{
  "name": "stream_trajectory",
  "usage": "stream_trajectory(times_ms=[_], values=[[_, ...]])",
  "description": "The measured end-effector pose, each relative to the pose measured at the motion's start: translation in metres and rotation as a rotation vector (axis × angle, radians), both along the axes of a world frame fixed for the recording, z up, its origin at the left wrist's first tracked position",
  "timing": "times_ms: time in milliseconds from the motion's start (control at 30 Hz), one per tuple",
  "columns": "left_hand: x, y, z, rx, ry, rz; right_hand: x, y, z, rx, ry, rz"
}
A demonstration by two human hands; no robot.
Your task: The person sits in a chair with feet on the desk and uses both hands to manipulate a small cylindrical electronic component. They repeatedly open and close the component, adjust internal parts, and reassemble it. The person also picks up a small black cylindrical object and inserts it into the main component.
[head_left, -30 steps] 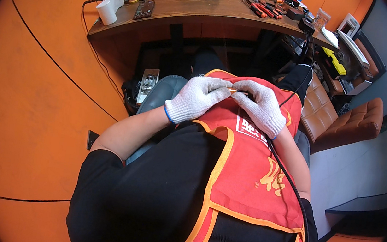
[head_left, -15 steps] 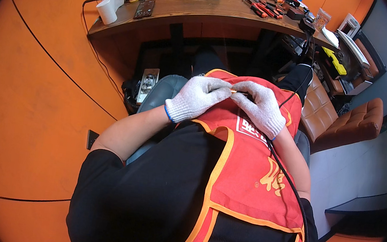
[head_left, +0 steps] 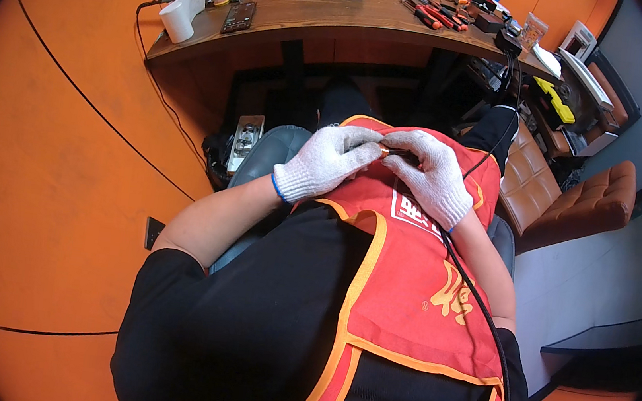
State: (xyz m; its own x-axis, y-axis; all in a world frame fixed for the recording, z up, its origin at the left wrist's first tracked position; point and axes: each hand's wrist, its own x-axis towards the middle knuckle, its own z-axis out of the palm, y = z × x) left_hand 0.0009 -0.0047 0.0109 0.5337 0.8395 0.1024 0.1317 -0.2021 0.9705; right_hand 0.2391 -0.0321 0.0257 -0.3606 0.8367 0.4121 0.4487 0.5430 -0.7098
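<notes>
Both my hands wear white knitted gloves and meet fingertip to fingertip above the red apron on my lap. A small copper-coloured piece shows between the thumbs; its kind is too small to tell. My left hand pinches it from the left, thumb against forefinger. From the other side my right hand closes on it with bent fingers. Something dark lies in the gap under the right forefinger, mostly hidden. A black cable passes by my right wrist and runs down over the apron.
Ahead stands a wooden table with red-handled pliers, a phone-like dark slab and a white paper roll. A brown padded chair is at the right. An open box of metal parts sits low at the left.
My fingertips have shifted slightly around the small copper-coloured piece, and its visible end now tilts more. Both hands stay in nearly the same place.
</notes>
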Motion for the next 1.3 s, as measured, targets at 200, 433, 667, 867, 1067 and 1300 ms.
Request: stream_trajectory(times_ms=[200,433,667,867,1067,1300], values=[[0.002,0.002,-0.002,0.201,-0.033,0.034,-0.001,-0.002,0.005,-0.214,0.041,-0.08],[0.001,0.004,-0.006,0.207,-0.024,0.013,-0.001,-0.002,0.002,-0.133,0.046,-0.052],[0.0,0.001,-0.002,0.091,-0.032,0.002,0.0,0.0,0.0,-0.082,0.029,-0.02],[0.0,0.003,-0.007,0.175,-0.029,0.021,0.001,0.0,0.002,-0.274,0.04,-0.093],[0.001,0.0,-0.001,0.082,-0.024,0.028,0.001,-0.001,0.002,-0.11,-0.005,-0.039],[-0.002,0.001,0.003,-0.051,0.019,0.024,0.0,-0.002,0.003,-0.054,0.01,-0.013]])
